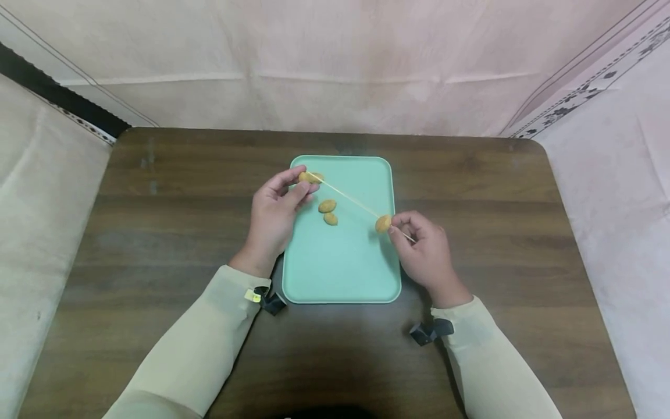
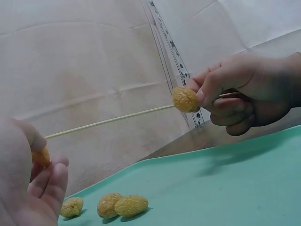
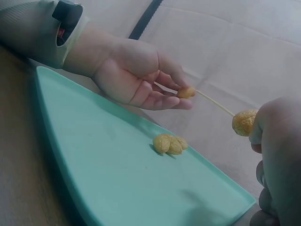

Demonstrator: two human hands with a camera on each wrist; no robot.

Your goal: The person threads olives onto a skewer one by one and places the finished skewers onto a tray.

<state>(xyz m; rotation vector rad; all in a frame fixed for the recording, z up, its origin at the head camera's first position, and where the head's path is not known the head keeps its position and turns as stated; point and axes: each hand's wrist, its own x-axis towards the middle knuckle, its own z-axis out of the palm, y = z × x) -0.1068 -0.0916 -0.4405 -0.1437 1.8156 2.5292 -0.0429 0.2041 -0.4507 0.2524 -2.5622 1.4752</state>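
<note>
A thin wooden skewer (image 1: 348, 198) runs slantwise between both hands, above a mint-green tray (image 1: 342, 273). My right hand (image 1: 425, 250) grips it near its lower end, the tip sticking out past the fingers. Threaded on the skewer, a wrinkled golden-brown ball (image 1: 383, 223) sits against the right thumb and fingertips. My left hand (image 1: 274, 212) pinches a second golden-brown ball (image 3: 185, 92) between thumb and fingers, at the skewer's other end. Whether the point has entered that ball, I cannot tell. The left thumb partly hides it in the left wrist view.
Three more golden-brown balls lie on the tray: a pair, one ball (image 1: 327, 205) touching another (image 1: 330, 219), and one ball (image 1: 316, 177) further back by the left fingertips. Under the tray is a brown wooden table (image 1: 502, 233). Pale cloth (image 1: 335, 58) hangs behind it.
</note>
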